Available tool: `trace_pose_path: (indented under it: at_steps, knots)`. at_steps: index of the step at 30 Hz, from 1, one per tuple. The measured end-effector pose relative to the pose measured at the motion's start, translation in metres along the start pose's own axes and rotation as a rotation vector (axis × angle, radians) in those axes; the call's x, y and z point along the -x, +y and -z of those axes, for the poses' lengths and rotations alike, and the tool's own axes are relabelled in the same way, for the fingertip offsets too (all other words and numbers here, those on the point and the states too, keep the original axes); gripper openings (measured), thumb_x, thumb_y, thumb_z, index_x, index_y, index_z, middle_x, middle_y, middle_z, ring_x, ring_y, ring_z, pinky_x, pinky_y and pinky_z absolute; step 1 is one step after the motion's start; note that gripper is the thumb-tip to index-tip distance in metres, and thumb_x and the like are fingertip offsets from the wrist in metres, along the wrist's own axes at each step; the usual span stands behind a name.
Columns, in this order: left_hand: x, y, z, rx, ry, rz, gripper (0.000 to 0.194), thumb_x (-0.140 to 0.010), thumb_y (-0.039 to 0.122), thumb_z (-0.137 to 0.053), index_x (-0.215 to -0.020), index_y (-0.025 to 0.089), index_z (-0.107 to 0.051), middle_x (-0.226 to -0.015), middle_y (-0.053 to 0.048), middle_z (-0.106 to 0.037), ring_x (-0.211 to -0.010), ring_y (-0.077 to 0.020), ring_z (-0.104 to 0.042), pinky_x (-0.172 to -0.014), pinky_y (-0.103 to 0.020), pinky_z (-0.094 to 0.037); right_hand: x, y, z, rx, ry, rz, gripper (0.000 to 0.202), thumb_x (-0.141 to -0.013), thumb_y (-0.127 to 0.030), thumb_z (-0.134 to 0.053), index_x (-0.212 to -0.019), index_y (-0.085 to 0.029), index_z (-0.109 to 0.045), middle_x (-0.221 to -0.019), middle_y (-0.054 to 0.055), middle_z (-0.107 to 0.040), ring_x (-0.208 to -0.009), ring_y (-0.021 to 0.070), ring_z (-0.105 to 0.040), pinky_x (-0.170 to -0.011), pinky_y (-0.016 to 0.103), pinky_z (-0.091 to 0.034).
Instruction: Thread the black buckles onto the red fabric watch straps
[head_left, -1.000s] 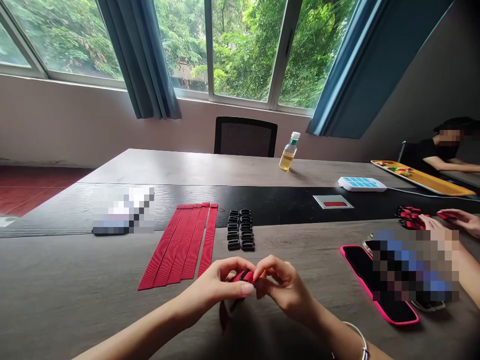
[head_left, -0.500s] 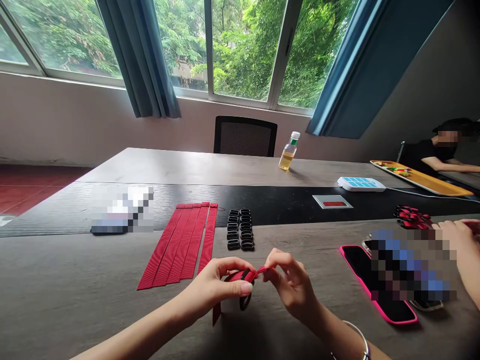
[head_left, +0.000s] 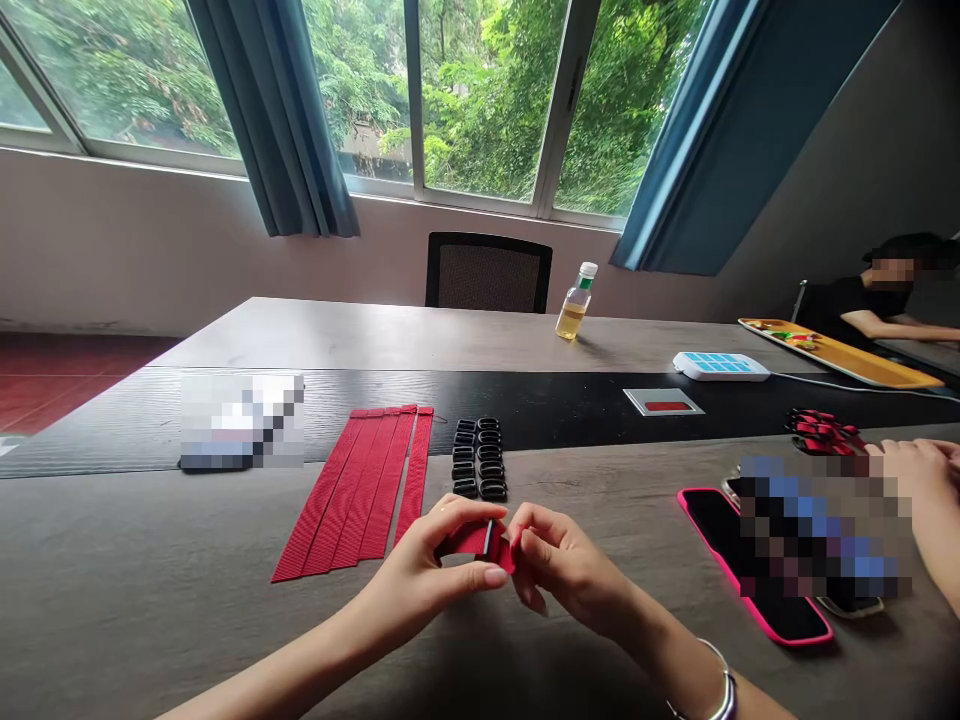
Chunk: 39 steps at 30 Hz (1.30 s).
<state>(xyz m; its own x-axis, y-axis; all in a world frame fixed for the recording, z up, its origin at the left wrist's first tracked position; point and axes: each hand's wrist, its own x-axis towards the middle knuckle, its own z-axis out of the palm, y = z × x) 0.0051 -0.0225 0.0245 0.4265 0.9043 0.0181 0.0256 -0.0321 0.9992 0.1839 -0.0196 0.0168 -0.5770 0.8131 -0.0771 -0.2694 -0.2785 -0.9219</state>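
Compared with half a second earlier, the right hand (head_left: pixel 562 565) had come in closer to the left hand (head_left: pixel 439 560). The end of the red strap (head_left: pixel 466 540), then stretched out to the right, now sat bunched at the right fingertips beside the black buckle (head_left: pixel 488 540). The dark ring and the strap tail that had hung below the left hand were out of sight.

The left hand was curled, its thumb below and fingers above, gripping the strap and buckle; the right was nearly closed, pinching the strap's end. Both hands held the work above the near part of the tabletop (head_left: pixel 150 590), just in front of two columns of black buckles (head_left: pixel 478 460).

The bottle (head_left: pixel 574 305) bore a green label, too small to read. Blurred patches hid the device at left and much of what lay beside the pink-edged phone (head_left: pixel 739 555).

Flat red straps (head_left: pixel 352 500) lay left of the buckles—one slightly apart from the rest. Farther right were a white block with blue squares (head_left: pixel 721 366), a yellow tray (head_left: pixel 862 358) and, near a red-and-black bundle (head_left: pixel 823 432), another person's hand (head_left: pixel 915 475).
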Motion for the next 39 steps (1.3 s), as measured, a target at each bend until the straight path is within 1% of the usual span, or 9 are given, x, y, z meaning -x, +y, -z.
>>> trace_pose_path:
  at_steps: [3,6,9,16,20,25,30,35,39]
  knots:
    - [0.002,0.000,-0.003,0.033,0.035,0.009,0.039,-0.065,0.037,-0.076,-0.096,0.021,-0.059,-0.093,-0.004,-0.057,-0.090,-0.0215,-0.055,-0.081,-0.032,-0.046,0.000,-0.001,-0.003,-0.071,0.063,-0.067,0.040,-0.066,-0.046,-0.073,-0.068,-0.015,-0.049,-0.058,-0.002,-0.058,-0.046,0.0068,-0.051,-0.042,0.018,-0.038]
    - [0.003,-0.001,-0.004,0.011,0.050,-0.062,0.032,-0.065,0.037,-0.076,-0.084,0.019,-0.058,-0.091,-0.003,-0.052,-0.088,-0.0198,-0.054,-0.080,-0.031,-0.048,0.000,-0.003,-0.006,-0.059,0.129,-0.045,0.037,-0.064,-0.040,-0.076,-0.067,-0.013,-0.051,-0.057,-0.002,-0.059,-0.045,0.0067,-0.052,-0.043,0.018,-0.041]
    - [0.002,-0.003,-0.004,0.010,0.049,-0.118,0.030,-0.066,0.035,-0.076,-0.085,0.020,-0.057,-0.090,-0.003,-0.047,-0.088,-0.0190,-0.053,-0.078,-0.030,-0.049,0.000,-0.001,-0.006,-0.069,0.158,-0.039,0.036,-0.063,-0.037,-0.078,-0.069,-0.013,-0.052,-0.059,-0.001,-0.060,-0.047,0.0069,-0.054,-0.044,0.018,-0.043]
    - [0.001,-0.005,-0.003,0.026,0.009,-0.180,0.024,-0.073,0.028,-0.072,-0.088,0.021,-0.055,-0.093,-0.002,-0.047,-0.087,-0.0160,-0.053,-0.078,-0.029,-0.049,-0.002,0.004,-0.006,-0.231,0.055,-0.072,0.037,-0.072,-0.047,-0.068,-0.074,-0.014,-0.052,-0.057,-0.001,-0.060,-0.042,0.0068,-0.053,-0.039,0.016,-0.041]
    - [0.002,-0.006,-0.003,-0.069,0.000,-0.298,0.024,-0.075,0.029,-0.071,-0.091,0.022,-0.054,-0.088,-0.003,-0.054,-0.089,-0.0182,-0.049,-0.077,-0.030,-0.047,-0.001,0.004,-0.007,-0.175,0.081,-0.084,0.034,-0.069,-0.040,-0.072,-0.067,-0.013,-0.051,-0.057,-0.002,-0.057,-0.043,0.0065,-0.052,-0.038,0.016,-0.041]
    - [0.002,-0.006,-0.001,-0.181,0.036,-0.396,0.023,-0.076,0.030,-0.070,-0.091,0.023,-0.054,-0.086,-0.002,-0.057,-0.087,-0.0188,-0.047,-0.074,-0.030,-0.044,0.001,0.005,-0.009,0.004,0.167,0.020,0.034,-0.070,-0.042,-0.070,-0.069,-0.014,-0.051,-0.057,-0.003,-0.056,-0.042,0.0059,-0.051,-0.041,0.017,-0.039]
    - [0.001,-0.006,0.001,-0.251,0.026,-0.359,0.022,-0.075,0.031,-0.070,-0.088,0.021,-0.055,-0.088,-0.004,-0.056,-0.088,-0.0204,-0.047,-0.075,-0.033,-0.043,0.002,0.002,-0.011,0.118,0.235,0.101,0.034,-0.071,-0.041,-0.070,-0.076,-0.016,-0.048,-0.057,-0.005,-0.055,-0.045,0.0061,-0.051,-0.046,0.018,-0.040]
    - [0.001,-0.009,0.001,-0.194,0.016,-0.262,0.027,-0.074,0.037,-0.070,-0.089,0.020,-0.055,-0.088,-0.005,-0.050,-0.088,-0.0213,-0.048,-0.075,-0.034,-0.044,0.005,0.000,-0.016,0.260,0.291,0.140,0.036,-0.074,-0.047,-0.065,-0.070,-0.016,-0.047,-0.057,-0.003,-0.053,-0.049,0.0066,-0.050,-0.049,0.020,-0.042]
    - [0.000,-0.011,-0.001,-0.173,-0.006,-0.256,0.027,-0.075,0.037,-0.069,-0.088,0.019,-0.054,-0.086,-0.004,-0.049,-0.086,-0.0202,-0.048,-0.073,-0.032,-0.044,0.006,0.003,-0.018,0.338,0.312,0.131,0.040,-0.074,-0.052,-0.063,-0.067,-0.016,-0.047,-0.055,-0.003,-0.051,-0.048,0.0061,-0.046,-0.046,0.019,-0.039]
